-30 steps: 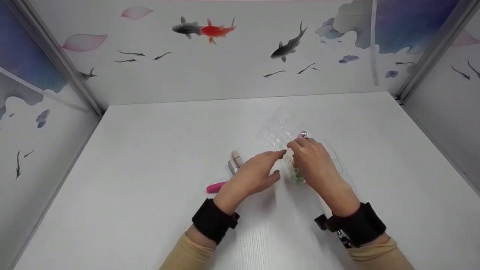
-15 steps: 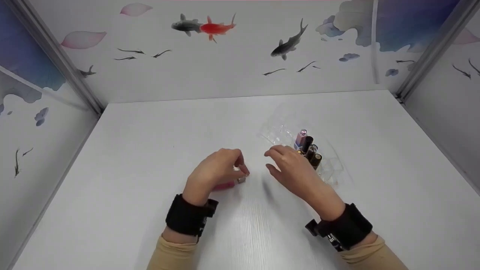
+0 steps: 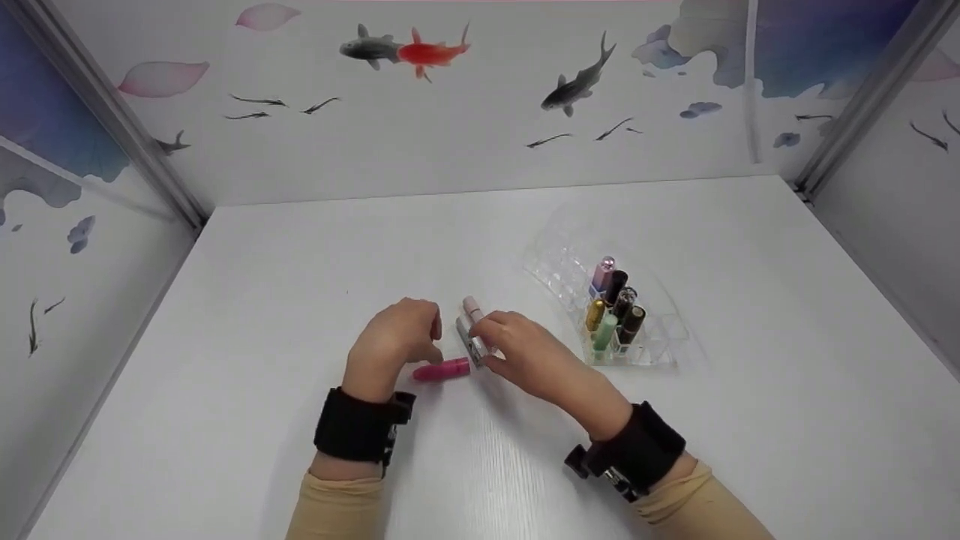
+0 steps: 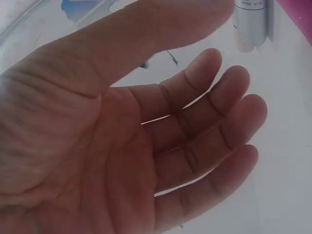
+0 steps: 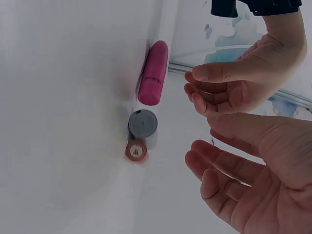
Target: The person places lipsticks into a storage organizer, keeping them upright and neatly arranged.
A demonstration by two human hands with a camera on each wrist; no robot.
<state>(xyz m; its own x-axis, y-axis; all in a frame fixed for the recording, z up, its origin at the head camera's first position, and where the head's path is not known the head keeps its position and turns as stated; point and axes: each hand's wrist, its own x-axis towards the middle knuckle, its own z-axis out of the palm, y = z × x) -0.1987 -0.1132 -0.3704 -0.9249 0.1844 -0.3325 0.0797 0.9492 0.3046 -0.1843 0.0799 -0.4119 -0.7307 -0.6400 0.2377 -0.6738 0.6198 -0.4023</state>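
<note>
My left hand [image 3: 394,341] hovers just left of a bright pink lipstick [image 3: 441,370], with bent, loose fingers that hold nothing; its palm and spread fingers show in the left wrist view. My right hand [image 3: 536,356] reaches over a silver lipstick tube [image 3: 466,336] and a pale pink tube [image 3: 471,306], which lie side by side. Thumb and fingers stand apart, and the right wrist view shows a gap between them and the silver tube's round end [image 5: 143,123]. In the head view the fingertips cover part of both tubes.
To the right stands a clear lipstick holder [image 3: 661,351] with several upright lipsticks, among them a mint green one [image 3: 604,332] and a gold one [image 3: 595,315]. Crumpled-looking clear plastic [image 3: 559,262] lies behind it. A printed wall [image 3: 480,135] closes off the table's back.
My right hand has moved left from the lipstick holder to the loose tubes, uncovering the holder's front row. My left hand first swung left over the tubes, then drew farther left off them.
</note>
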